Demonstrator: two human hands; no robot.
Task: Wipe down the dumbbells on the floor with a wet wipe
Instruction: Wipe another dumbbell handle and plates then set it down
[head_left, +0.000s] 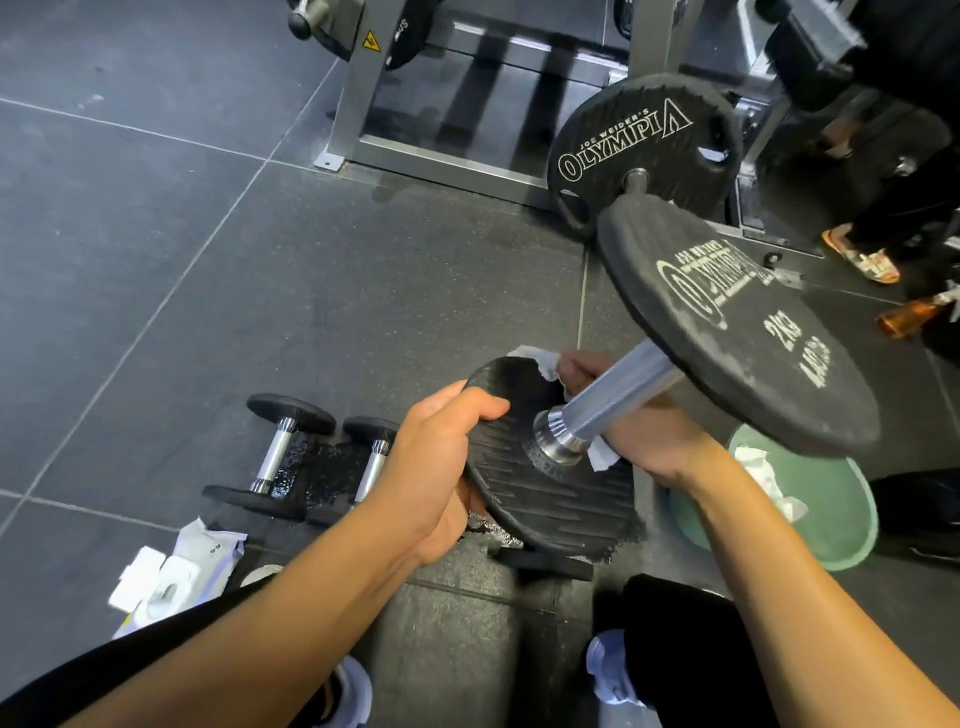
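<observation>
Floor (156, 260) lay open left and ahead. Two small dumbbells (275, 454) blocked the near-left patch, wipes pack (208, 551) just beside them. Raised dumbbell (623, 379) spanned centre to right. Rack frame (447, 156) and leaning plate (644, 150) closed the far side; green basin (847, 525) sat right.

wet wipe (605, 456) mostly hidden, far plate (737, 332) blurred

Two small dumbbells (280, 452) side by side on floor (156, 260), left of big dumbbell (618, 410). Wipe pack (208, 551) nearer, further left. Bin (847, 540) right. Weight plate (644, 150) behind, against rack (358, 104).

Three dumbbells (618, 395) (275, 452) (374, 462) (one held), two hands (431, 467) (660, 441), one weight plate (644, 150)
</observation>
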